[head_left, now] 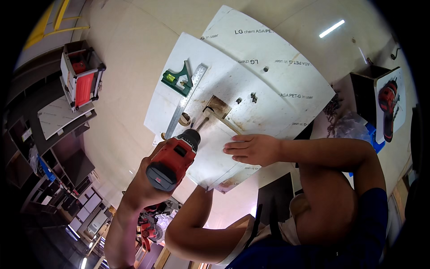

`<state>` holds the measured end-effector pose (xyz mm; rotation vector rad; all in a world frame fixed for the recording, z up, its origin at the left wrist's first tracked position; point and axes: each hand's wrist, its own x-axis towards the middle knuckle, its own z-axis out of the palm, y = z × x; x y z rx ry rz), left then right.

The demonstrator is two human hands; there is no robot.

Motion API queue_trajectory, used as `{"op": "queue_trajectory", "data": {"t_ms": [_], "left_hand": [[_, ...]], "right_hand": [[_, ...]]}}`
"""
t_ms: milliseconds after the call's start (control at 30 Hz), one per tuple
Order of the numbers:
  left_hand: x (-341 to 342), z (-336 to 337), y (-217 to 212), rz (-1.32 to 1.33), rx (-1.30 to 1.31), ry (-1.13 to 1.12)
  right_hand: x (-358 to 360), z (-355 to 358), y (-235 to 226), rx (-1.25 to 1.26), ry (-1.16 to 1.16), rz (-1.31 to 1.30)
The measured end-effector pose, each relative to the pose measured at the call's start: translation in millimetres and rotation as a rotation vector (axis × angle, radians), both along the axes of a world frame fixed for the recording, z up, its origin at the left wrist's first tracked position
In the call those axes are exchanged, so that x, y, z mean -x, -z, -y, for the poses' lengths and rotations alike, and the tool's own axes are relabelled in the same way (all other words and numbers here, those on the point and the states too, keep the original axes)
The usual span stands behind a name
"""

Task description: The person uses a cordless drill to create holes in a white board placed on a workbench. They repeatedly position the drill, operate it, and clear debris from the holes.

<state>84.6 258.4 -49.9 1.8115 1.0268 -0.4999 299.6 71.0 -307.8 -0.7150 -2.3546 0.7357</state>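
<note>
My left hand [149, 179] is wrapped round a red and black cordless drill [172, 162]. Its long bit [203, 123] reaches toward a board piece [215, 134] on the white panel [163, 96]; whether the tip touches it I cannot tell. With fingers spread, my right hand [253, 150] lies flat on that board piece. Just beyond the bit are a small black hook-shaped part [208, 108] and a brownish rectangular recess [220, 106]. Left of these rests a combination square with a green head [179, 80] and a steel rule [182, 105]. Small dark metal pieces [254, 97] are scattered to the right.
Another white printed panel [286, 58] lies underneath, extending far and right. At right, a small stand [401, 103] carries a second red power tool [388, 99], beside a clear plastic bag [351, 126]. A red and grey tool cart [83, 87] stands left. Below sits a red circular saw [150, 228].
</note>
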Motion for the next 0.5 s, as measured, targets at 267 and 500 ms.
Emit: {"op": "queue_trajectory", "data": {"t_ms": [267,500], "left_hand": [[-2.1,0.4,-1.5,-0.011,0.03,-0.017],[2.1,2.1,-0.4,-0.014,0.011,-0.031]], "right_hand": [[-0.5,-0.6,2.8,-0.03,0.031,-0.038],[-0.2,-1.1,1.1,-0.034,0.022,-0.025]]}}
